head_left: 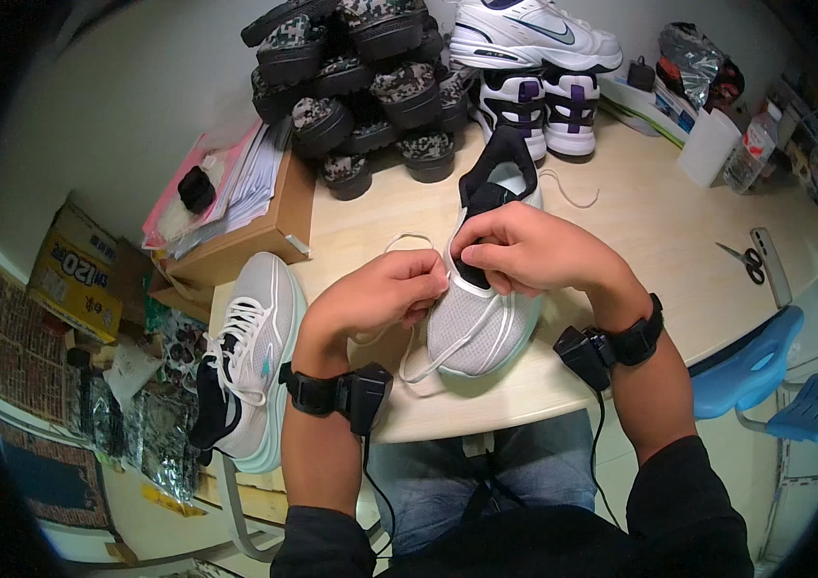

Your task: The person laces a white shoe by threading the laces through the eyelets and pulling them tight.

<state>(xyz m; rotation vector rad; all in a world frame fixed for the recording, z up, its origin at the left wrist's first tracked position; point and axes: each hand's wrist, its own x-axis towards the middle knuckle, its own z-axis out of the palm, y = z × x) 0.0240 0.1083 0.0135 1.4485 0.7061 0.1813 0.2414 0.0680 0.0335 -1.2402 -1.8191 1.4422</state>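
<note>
A light grey mesh sneaker [472, 332] with a black collar lies on the table before me, toe toward me. Its white shoelace [463, 341] is loose, crossing the toe and looping out at the left. At the eyelet edge, my left hand [380, 292] is closed in a pinch on the lace. My right hand [536, 249] bends over the shoe's opening, fingertips closed at the eyelets and tongue; what they grip is hidden. To the left, the laced matching sneaker [253, 361] rests at the table's edge.
Black-soled camouflage shoes [366, 91] are piled at the back. White sneakers [534, 39] are stacked beside them. A cardboard box [279, 207] of papers stands left. Scissors [748, 260], a phone [770, 265], a bottle [754, 149] and a white cup [710, 149] lie right, above a blue chair [756, 371].
</note>
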